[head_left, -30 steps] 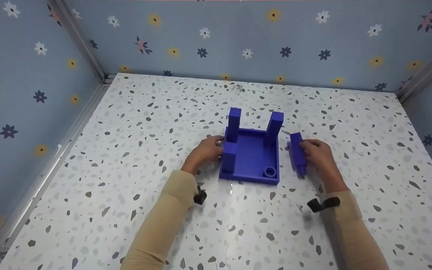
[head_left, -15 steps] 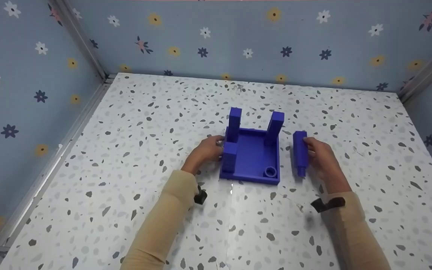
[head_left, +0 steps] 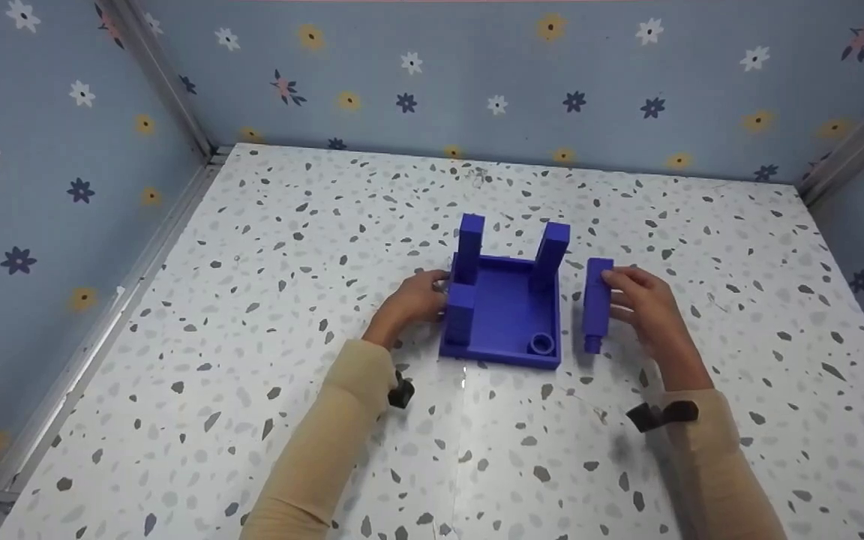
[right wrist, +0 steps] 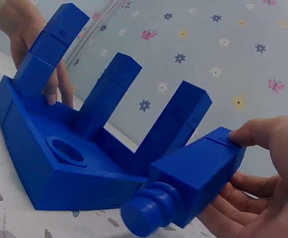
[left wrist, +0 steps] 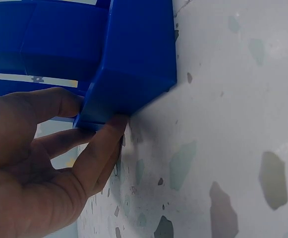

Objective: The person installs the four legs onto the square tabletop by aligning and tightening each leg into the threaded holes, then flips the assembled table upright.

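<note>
A square, shallow blue tabletop (head_left: 503, 304) lies with its raised rim facing up. Three square blue legs rise from its corners: a back left leg (head_left: 469, 244), a back right leg (head_left: 552, 247) and a front left leg (head_left: 460, 311). A round socket (head_left: 542, 344) occupies its front right corner. My left hand (head_left: 418, 298) grips the left side, thumb and fingers on the wall (left wrist: 134, 64). To the right, my right hand (head_left: 646, 300) pinches a loose blue leg (head_left: 597, 300) near its far end. The leg's round stepped plug (right wrist: 148, 210) points toward me.
The speckled white table (head_left: 312, 225) reaches back to a flowered blue wall (head_left: 462, 75), with another flowered panel (head_left: 49, 225) at the left. Black straps with a camera mount (head_left: 661, 414) sit on both wrists.
The loose leg has turned, its plug end swinging left and its far end slightly right and away. My right hand has shifted a little rightward. The left hand and tabletop stay put.
</note>
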`<state>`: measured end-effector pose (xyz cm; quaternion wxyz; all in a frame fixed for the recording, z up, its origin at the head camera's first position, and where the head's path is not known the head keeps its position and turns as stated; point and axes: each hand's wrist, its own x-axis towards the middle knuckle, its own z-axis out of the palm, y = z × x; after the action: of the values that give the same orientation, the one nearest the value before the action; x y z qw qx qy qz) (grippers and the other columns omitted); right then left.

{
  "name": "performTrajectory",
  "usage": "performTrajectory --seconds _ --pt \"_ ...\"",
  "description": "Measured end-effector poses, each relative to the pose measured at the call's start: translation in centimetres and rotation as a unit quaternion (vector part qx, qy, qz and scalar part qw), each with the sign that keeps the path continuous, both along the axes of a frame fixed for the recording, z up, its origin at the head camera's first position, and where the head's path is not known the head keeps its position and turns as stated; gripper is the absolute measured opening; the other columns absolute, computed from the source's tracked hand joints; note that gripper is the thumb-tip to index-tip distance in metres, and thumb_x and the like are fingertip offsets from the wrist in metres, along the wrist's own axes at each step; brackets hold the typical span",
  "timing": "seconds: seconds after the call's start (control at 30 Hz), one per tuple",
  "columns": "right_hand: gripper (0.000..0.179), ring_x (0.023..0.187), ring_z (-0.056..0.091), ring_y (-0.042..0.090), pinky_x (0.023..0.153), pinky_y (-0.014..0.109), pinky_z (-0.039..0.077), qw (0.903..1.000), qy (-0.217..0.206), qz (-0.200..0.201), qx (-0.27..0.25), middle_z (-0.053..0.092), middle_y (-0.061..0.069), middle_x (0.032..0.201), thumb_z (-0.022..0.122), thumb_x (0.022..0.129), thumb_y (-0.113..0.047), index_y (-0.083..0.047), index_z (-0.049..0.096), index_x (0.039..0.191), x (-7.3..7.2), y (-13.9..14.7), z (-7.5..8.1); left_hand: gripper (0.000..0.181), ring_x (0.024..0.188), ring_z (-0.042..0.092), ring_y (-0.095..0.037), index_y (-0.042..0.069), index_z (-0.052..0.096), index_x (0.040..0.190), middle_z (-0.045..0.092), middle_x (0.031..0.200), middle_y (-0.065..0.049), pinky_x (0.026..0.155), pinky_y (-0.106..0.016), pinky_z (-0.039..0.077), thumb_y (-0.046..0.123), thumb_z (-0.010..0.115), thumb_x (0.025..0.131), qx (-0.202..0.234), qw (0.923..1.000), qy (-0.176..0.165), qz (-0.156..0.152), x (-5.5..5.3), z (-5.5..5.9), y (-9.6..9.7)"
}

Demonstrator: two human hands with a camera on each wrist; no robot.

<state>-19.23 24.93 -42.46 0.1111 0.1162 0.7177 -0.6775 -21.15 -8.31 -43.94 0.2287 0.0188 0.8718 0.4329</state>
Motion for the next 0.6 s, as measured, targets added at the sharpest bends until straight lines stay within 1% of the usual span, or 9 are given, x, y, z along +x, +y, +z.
performTrajectory --seconds 0.13,0.2,0.27,0.43,0.6 --pt "0.044 0.088 0.064 0.010 0.077 0.024 0.056 0.9985 0.042 0.020 0.028 0.062 -0.002 0.102 0.070 0.085 -0.038 -0.008 0.056 0.113 0.5 0.0 0.4 0.057 0.116 0.057 -0.028 0.007 0.042 0.143 0.055 0.133 -0.019 0.099 -0.037 0.047 0.019 0.057 0.089 0.006 1.0000 -0.002 0.002 0.1 0.0 0.0" --pt "0.043 0.088 0.065 0.010 0.077 0.025 0.056 0.9967 0.061 0.033 0.042 0.063 -0.001 0.102 0.070 0.085 -0.037 -0.008 0.057 0.114 0.8 0.0 0.5 0.057 0.115 0.058 -0.029 0.007 0.043 0.143 0.056 0.132 -0.019 0.097 -0.036 0.048 0.018 0.057 0.089 0.009 1.0000 -0.003 0.002 0.1 0.0 0.0" --pt "0.043 0.090 0.066 0.011 0.078 0.026 0.056 0.9947 0.078 0.042 0.052 0.063 -0.001 0.103 0.070 0.086 -0.036 -0.007 0.057 0.116 1.0 -0.1 0.7 0.057 0.115 0.057 -0.029 0.007 0.043 0.143 0.056 0.132 -0.019 0.098 -0.037 0.047 0.019 0.057 0.089 0.004 1.0000 0.002 0.001 0.1 0.0 0.0" --pt "0.043 0.093 0.064 0.012 0.080 0.026 0.056 0.9923 0.105 0.046 0.047 0.060 0.003 0.106 0.069 0.086 -0.035 -0.006 0.056 0.116 1.4 -0.3 1.1 0.058 0.119 0.055 -0.029 0.007 0.043 0.143 0.055 0.132 -0.019 0.102 -0.039 0.044 0.021 0.058 0.089 -0.009 0.9999 0.009 -0.002 0.0 0.0 0.0" --pt "0.041 0.098 0.063 0.015 0.082 0.027 0.056 0.9893 0.138 0.042 0.022 0.059 0.005 0.111 0.070 0.087 -0.029 -0.004 0.058 0.116 1.7 -0.6 1.2 0.058 0.120 0.054 -0.029 0.007 0.044 0.143 0.055 0.133 -0.019 0.103 -0.039 0.042 0.022 0.059 0.088 -0.010 0.9999 0.010 -0.001 0.0 0.0 0.0"
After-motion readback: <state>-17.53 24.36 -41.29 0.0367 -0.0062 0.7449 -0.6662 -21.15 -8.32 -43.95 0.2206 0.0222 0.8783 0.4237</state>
